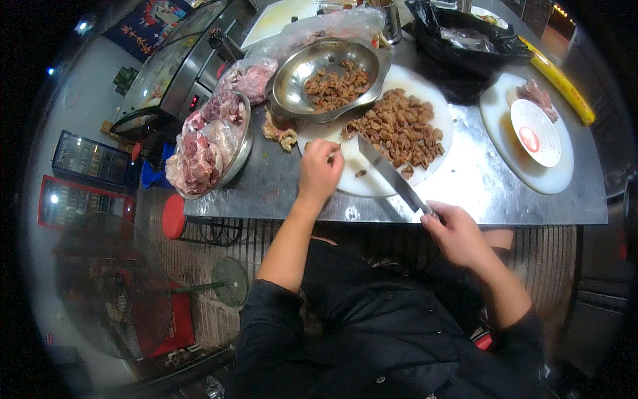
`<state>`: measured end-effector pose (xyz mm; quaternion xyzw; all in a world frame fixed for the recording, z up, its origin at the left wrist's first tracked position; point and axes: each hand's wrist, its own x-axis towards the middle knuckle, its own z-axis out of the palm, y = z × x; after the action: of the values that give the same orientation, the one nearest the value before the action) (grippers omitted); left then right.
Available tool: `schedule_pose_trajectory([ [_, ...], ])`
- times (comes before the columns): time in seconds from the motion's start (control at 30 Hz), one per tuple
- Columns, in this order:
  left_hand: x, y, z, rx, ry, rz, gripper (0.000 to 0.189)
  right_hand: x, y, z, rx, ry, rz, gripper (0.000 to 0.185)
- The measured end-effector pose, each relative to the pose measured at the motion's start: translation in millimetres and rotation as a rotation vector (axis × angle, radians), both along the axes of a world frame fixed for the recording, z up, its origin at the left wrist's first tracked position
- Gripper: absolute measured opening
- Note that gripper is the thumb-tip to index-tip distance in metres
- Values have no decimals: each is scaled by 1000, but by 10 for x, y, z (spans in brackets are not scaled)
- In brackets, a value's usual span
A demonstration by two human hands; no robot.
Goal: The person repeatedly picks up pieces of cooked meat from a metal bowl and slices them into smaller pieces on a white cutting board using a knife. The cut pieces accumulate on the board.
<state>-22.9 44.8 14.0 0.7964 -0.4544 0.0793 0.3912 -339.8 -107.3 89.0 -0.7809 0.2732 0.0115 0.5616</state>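
Note:
My right hand [453, 229] grips the handle of a broad-bladed kitchen knife [391, 174]. The blade slants up and left across a round white cutting board [428, 99], beside a heap of small brown meat pieces [398, 127]. Over the board's left side, my left hand [321, 167] is curled with its fingers bent inward. Small brown bits show at its fingertips, but whether it holds one is hidden. One loose brown piece [360, 173] lies between hand and blade. Behind, a stainless-steel basin [289, 92] holds more brown pieces [336, 87] and overlaps the board's back edge.
A metal bowl of raw meat [199, 149], partly bagged, stands left near a pale scrap [279, 132]. Rightward, a second round board [543, 174] carries a white bowl [536, 132] and raw meat [538, 99]. A black-lined container [468, 50] and a yellow long-shaped object [558, 80] lie behind.

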Motion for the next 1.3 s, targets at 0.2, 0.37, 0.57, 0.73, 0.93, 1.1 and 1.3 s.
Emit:
schedule_pose_trajectory([
  [0.2,621,-331,206,141,-113,178,31,-105,118,10,97,-14,59,26],
  [0.37,1010,-412,168,340,-271,142,31,-54,111,-6,66,-34,66,24],
  [0.57,1454,-324,161,352,-312,233,31,-51,184,34,98,-7,140,25],
  [0.73,1261,-302,358,314,-327,210,28,-5,73,-165,-77,-34,8,31],
  [0.93,451,-393,136,349,-174,52,34,146,-290,-269,-28,19,-83,34],
  [1.1,389,-534,31,423,-154,45,26,293,-471,-124,-82,19,-48,36],
  [1.3,218,-435,165,358,-121,-49,21,171,-378,-24,-59,10,-48,36],
])
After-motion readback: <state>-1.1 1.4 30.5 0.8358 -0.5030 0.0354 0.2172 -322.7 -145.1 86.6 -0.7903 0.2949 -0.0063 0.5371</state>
